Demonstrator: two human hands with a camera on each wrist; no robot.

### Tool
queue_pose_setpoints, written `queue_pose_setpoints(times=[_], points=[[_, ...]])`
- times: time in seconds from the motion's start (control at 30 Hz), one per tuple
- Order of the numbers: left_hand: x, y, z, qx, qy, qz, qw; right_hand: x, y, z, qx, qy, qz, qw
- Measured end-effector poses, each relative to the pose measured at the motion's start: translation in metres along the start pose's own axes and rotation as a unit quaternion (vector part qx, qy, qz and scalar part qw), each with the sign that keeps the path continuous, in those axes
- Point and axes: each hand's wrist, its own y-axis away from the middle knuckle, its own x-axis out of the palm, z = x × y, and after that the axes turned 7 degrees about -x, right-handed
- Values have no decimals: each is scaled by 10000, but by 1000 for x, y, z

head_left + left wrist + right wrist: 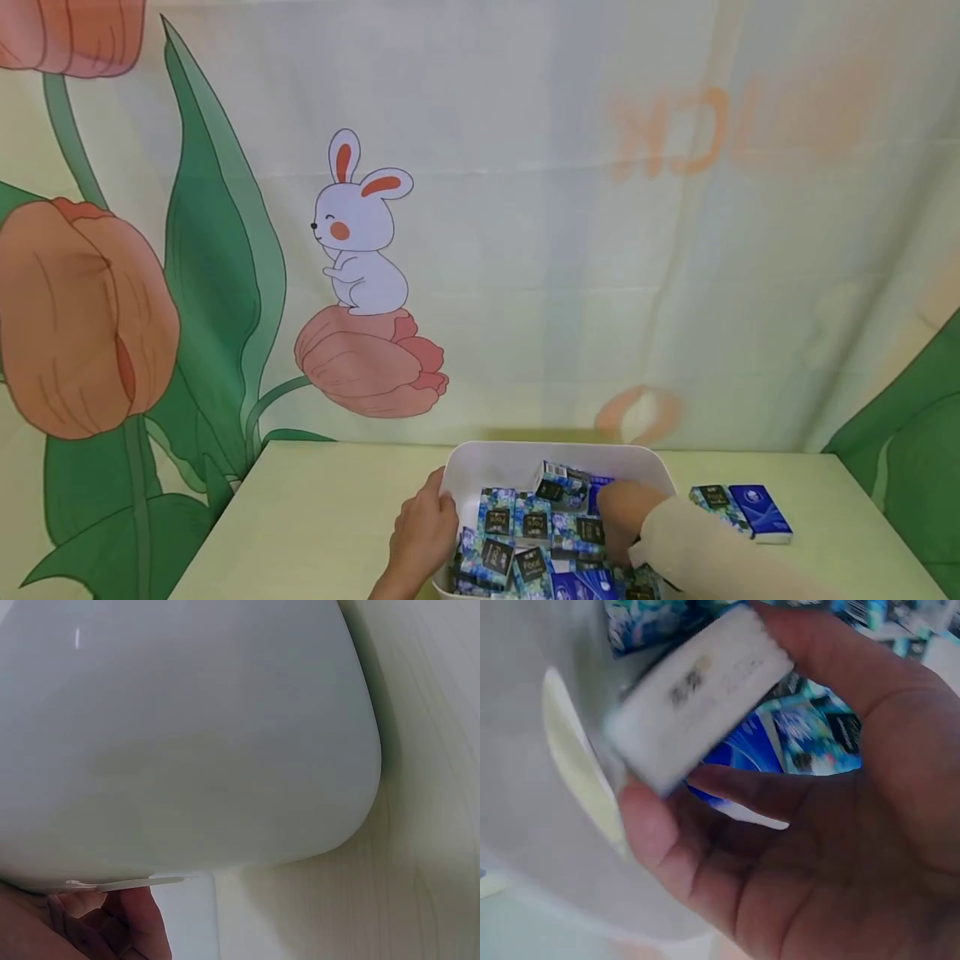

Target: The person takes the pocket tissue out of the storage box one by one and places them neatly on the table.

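A white plastic bin [495, 458] holds several small tissue packs [497, 512], most with blue-green floral wrappers and black labels, some plain blue. My left hand [423, 525] grips the bin's left side; in the left wrist view, its curled fingers [142, 922] are at the rim, partly hidden by the bin wall [187, 735]. Inside the bin, near its right wall, is my right hand [630, 508]. Between thumb and fingers it pinches a tissue pack [701, 701], whose pale printed side faces the right wrist camera.
To the right of the bin, a floral tissue pack [718, 504] and a blue tissue pack [761, 510] lie side by side on the pale table [315, 517]. Behind the table hangs a cloth [510, 250] printed with tulips and a rabbit.
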Motion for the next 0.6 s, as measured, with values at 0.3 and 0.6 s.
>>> queue_pose_setpoints(times=[0.3, 0.6], points=[[-7, -1, -5, 36, 50, -68, 10000, -51, 52, -31, -764, -837, -1674, 9794], [-7, 0, 2, -14, 61, -71, 10000, -38, 86, -116, -180, -1642, -2652, 9499]])
